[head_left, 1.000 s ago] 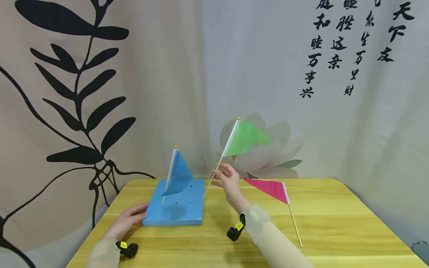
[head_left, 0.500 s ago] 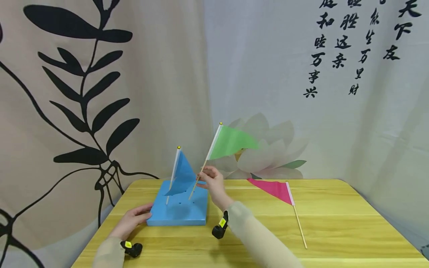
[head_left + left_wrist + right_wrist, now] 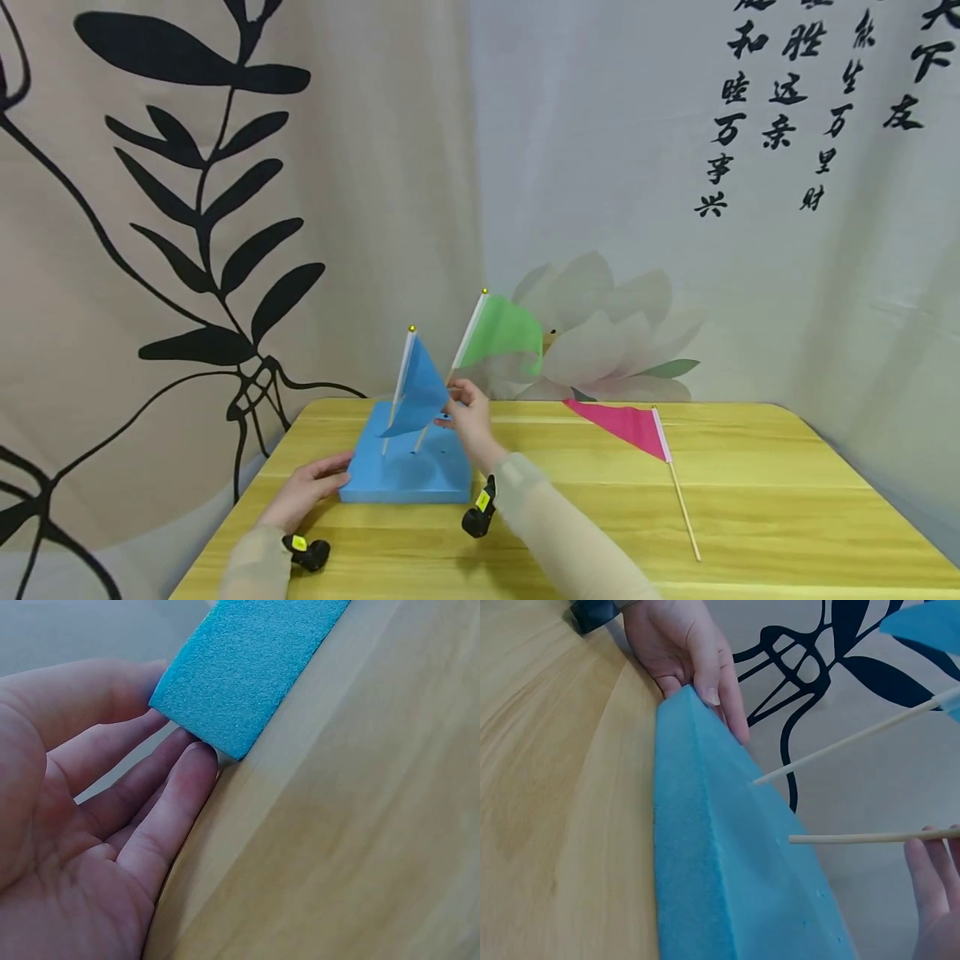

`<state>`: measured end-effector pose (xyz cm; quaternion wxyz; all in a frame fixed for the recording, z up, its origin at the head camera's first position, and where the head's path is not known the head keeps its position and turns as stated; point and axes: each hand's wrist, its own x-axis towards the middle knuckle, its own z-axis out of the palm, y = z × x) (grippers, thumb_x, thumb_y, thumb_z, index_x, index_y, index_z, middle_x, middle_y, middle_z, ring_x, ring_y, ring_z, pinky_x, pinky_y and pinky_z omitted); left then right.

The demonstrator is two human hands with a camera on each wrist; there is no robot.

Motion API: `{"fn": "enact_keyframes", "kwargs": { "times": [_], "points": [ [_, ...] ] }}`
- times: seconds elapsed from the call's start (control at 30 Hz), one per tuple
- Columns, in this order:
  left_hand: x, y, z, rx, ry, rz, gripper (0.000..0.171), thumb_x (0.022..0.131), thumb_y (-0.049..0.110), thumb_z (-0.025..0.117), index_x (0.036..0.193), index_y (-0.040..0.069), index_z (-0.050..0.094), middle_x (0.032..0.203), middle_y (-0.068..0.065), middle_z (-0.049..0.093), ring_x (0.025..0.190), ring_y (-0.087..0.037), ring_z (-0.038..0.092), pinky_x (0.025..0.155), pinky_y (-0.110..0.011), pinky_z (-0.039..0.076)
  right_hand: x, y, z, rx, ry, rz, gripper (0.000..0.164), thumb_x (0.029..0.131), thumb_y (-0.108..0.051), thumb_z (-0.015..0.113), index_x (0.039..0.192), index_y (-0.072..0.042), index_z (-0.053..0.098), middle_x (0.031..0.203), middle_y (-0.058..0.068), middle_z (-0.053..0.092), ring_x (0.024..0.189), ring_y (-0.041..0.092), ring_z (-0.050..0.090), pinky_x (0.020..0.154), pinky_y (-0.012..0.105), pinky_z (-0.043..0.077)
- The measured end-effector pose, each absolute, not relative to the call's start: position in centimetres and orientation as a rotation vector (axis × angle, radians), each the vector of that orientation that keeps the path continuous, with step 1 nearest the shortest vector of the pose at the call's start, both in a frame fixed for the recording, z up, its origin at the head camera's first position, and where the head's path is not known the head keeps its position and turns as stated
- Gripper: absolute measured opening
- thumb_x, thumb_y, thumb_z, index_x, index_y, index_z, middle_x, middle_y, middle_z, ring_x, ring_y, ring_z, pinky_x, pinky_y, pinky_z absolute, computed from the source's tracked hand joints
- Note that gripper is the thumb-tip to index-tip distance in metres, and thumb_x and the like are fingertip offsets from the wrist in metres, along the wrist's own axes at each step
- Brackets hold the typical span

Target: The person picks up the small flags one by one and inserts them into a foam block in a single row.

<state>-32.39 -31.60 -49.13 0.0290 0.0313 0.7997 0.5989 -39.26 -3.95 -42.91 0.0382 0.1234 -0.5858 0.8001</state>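
Green flag (image 3: 504, 332) slants over the block (image 3: 405, 483) holding the blue flag (image 3: 417, 390).

An indoor spot, a home or a staged corner, which is unclear: a pale draped fabric backdrop (image 3: 390, 167) printed with a black leafy plant (image 3: 260, 254) left, pale pink lotus (image 3: 600, 350) and black Chinese calligraphy (image 3: 787, 88) right, beyond a yellow wood-grain bench (image 3: 765, 500).

A block (image 3: 405, 490) lies on the left half of the table (image 3: 570, 508), a curtain (image 3: 600, 125) behind. The left hand (image 3: 306, 490) touches the block's left side. The first flag (image 3: 416, 390) stands in it; just right, the right hand (image 3: 471, 421) holds the second flag (image 3: 501, 332). The third flag (image 3: 632, 428) lies farther right.
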Motion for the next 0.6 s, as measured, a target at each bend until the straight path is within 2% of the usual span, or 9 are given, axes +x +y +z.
{"fn": "enact_keyframes", "kwargs": {
  "times": [0.13,0.27,0.37,0.47,0.6],
  "points": [
    [-32.4,-31.3,-49.2,0.078,2.437,1.866,0.058,0.094,0.02,0.065,0.143,-0.004,0.044,0.142,-0.026,0.044,0.127,-0.037,0.046,0.093,-0.04,0.049,-39.5,-4.0,-43.4,0.352,-1.819,2.45,0.018,0.093,0.003,0.058,0.112,0.002,0.058,0.089,0.007,0.057,0.07,0.017,0.058,0.072,0.047,0.058],
    [-32.4,-31.1,-49.1,0.054,2.446,1.861,0.058,0.094,0.02,0.065,0.142,-0.004,0.045,0.143,-0.025,0.044,0.128,-0.037,0.044,0.094,-0.04,0.049,-38.8,-4.1,-42.9,0.351,-1.865,2.431,0.029,0.09,0.012,0.05,0.118,0.005,0.055,0.091,0.009,0.055,0.071,0.017,0.056,0.07,0.042,0.059],
    [-32.3,-31.1,-49.1,0.052,2.454,1.851,0.057,0.095,0.02,0.065,0.143,-0.004,0.045,0.143,-0.025,0.044,0.129,-0.037,0.043,0.095,-0.04,0.048,-37.7,-4.1,-41.8,0.363,-1.881,2.4,0.033,0.087,0.014,0.048,0.118,0.007,0.055,0.09,0.008,0.055,0.07,0.016,0.055,0.069,0.04,0.059],
    [-32.3,-31.1,-49.1,0.054,2.458,1.849,0.057,0.095,0.021,0.065,0.143,-0.004,0.045,0.144,-0.025,0.043,0.129,-0.037,0.043,0.095,-0.04,0.048,-38.1,-4.4,-42.1,0.371,-1.884,2.378,0.033,0.086,0.014,0.046,0.115,0.005,0.058,0.091,0.008,0.056,0.07,0.015,0.055,0.068,0.037,0.059],
    [-32.3,-31.2,-49.0,0.052,2.461,1.852,0.058,0.094,0.021,0.065,0.142,-0.004,0.045,0.143,-0.025,0.044,0.129,-0.037,0.044,0.095,-0.04,0.048,-39.7,-5.0,-43.6,0.417,-1.912,2.355,0.033,0.085,0.016,0.046,0.113,0.005,0.06,0.093,0.009,0.06,0.072,0.017,0.059,0.069,0.043,0.059]
  ]
}}
